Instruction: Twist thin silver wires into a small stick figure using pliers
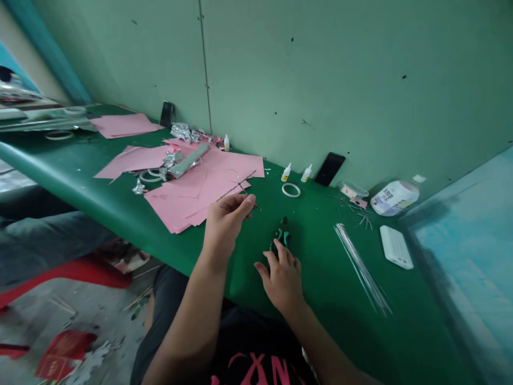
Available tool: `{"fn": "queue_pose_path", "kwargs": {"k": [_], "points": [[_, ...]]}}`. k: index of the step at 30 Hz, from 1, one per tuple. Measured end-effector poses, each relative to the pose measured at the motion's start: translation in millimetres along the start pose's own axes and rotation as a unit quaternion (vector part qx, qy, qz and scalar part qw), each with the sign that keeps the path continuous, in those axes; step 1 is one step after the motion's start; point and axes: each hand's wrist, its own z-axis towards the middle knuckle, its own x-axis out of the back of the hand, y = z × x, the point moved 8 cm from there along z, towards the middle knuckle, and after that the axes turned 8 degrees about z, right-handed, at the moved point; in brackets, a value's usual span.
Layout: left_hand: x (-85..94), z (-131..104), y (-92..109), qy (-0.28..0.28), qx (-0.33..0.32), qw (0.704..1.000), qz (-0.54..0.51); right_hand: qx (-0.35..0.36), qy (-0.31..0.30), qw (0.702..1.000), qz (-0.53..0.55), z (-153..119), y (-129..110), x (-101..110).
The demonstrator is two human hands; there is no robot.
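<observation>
My left hand (229, 220) is raised over the table, thumb and fingers pinched on a thin piece of twisted wire (239, 184) with branching ends. Below and to the right, my right hand (284, 275) has its fingers spread. Its fingertips touch the handles of black-and-teal pliers (282, 235), which lie on the green tabletop with the jaws pointing away from me. To the right lies a bundle of straight thin wires (360, 267). Pink paper sheets (196, 192) spread out behind my left hand.
Near the wall are small glue bottles (286, 172), a roll of tape (290, 190), a leaning phone (329, 168) and a white tub (395, 198). A white power bank (396, 247) lies at right. Crumpled foil (184, 132) sits among the papers. Another person's leg (32, 235) shows at left.
</observation>
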Motion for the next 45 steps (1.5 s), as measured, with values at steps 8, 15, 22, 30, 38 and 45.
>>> {"fn": "queue_pose_path", "kwargs": {"k": [8, 15, 22, 30, 38, 45], "points": [[-8.0, -11, -4, -0.041, 0.021, 0.997, -0.069, -0.076, -0.003, 0.997, -0.035, -9, 41, 26], [-20.7, -26, 6, -0.097, 0.026, 0.986, -0.133, -0.094, -0.005, 0.995, 0.021, 0, 37, 50], [-32.1, -32, 6, -0.139, 0.038, 0.981, -0.131, -0.021, 0.065, 0.883, 0.465, 23, -12, 104], [-41.4, -37, 1, -0.157, 0.049, 0.978, -0.129, -0.064, 0.042, 0.866, 0.494, 25, -21, 98], [-42.7, -37, 1, -0.143, 0.047, 0.984, -0.094, -0.012, 0.093, 0.907, 0.410, 22, -26, 108], [-44.9, -37, 3, -0.162, 0.028, 0.985, -0.056, 0.022, 0.091, 0.906, 0.413, 25, -30, 104]]}}
